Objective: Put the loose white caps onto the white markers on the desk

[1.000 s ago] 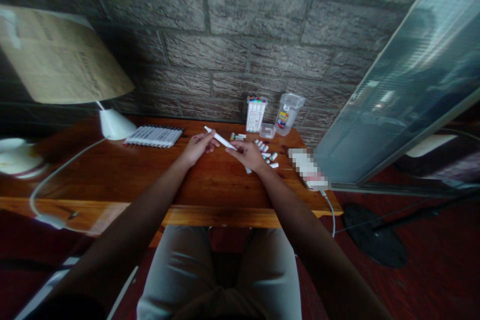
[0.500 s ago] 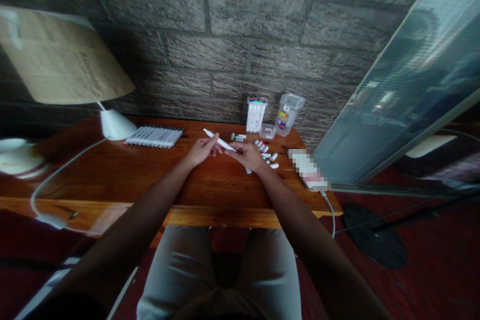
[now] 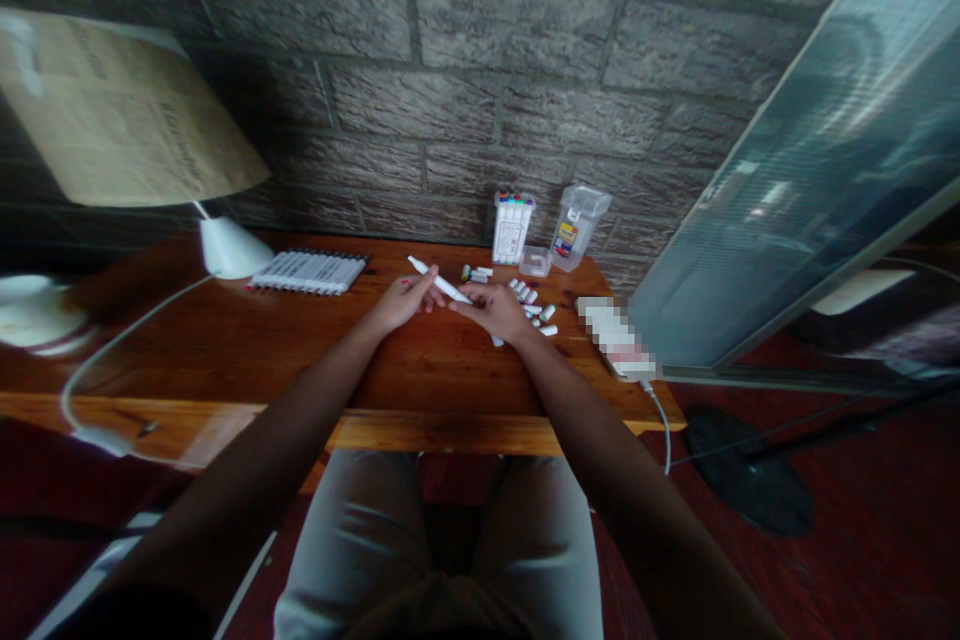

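A white marker (image 3: 450, 289) slants between my two hands above the wooden table (image 3: 435, 385). My left hand (image 3: 406, 303) is closed round its middle, thumb on top, and the upper left end sticks out past the thumb. At the lower right end, my right hand (image 3: 495, 308) pinches the marker, and its fingers hide the tip. Beside and behind my right hand lie several loose marker caps (image 3: 547, 314), white with coloured parts. A few more caps (image 3: 475, 273) lie just beyond the hands.
Behind the caps stand a clear case full of markers (image 3: 511, 228), an open clear case (image 3: 576, 230) and its lid (image 3: 535, 261). A row of markers (image 3: 309, 272) lies by the lamp (image 3: 229, 248). A cabled phone (image 3: 616, 338) is at right, a cup (image 3: 37, 315) at far left.
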Tool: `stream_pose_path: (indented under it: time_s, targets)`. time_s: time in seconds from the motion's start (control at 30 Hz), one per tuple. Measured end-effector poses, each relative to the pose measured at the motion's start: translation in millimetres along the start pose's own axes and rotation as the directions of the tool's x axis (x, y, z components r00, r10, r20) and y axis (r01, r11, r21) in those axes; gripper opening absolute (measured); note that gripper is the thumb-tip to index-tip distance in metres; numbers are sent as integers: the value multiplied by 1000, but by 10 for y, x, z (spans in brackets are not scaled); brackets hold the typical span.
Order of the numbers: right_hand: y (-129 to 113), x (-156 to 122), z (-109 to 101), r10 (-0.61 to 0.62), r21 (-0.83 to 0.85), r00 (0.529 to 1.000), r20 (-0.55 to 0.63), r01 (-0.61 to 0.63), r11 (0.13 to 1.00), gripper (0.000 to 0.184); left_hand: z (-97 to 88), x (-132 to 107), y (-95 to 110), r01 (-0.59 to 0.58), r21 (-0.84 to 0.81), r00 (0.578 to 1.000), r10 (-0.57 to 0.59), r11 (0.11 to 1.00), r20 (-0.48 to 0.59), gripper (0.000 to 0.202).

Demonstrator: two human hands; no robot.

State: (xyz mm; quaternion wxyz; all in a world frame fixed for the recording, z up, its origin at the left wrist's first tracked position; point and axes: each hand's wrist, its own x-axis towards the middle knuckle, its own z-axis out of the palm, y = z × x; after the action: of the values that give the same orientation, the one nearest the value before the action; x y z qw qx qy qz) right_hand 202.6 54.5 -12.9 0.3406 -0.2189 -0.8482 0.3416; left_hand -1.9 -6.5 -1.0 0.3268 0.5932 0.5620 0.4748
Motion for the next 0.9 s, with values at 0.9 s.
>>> stream_pose_path:
  time_s: [0.9]
  targets:
    - [-26, 4, 18, -1, -6, 1000, -28, 1, 1000, 39, 11, -6, 2, -9, -3, 1000, 9, 1000, 1, 73]
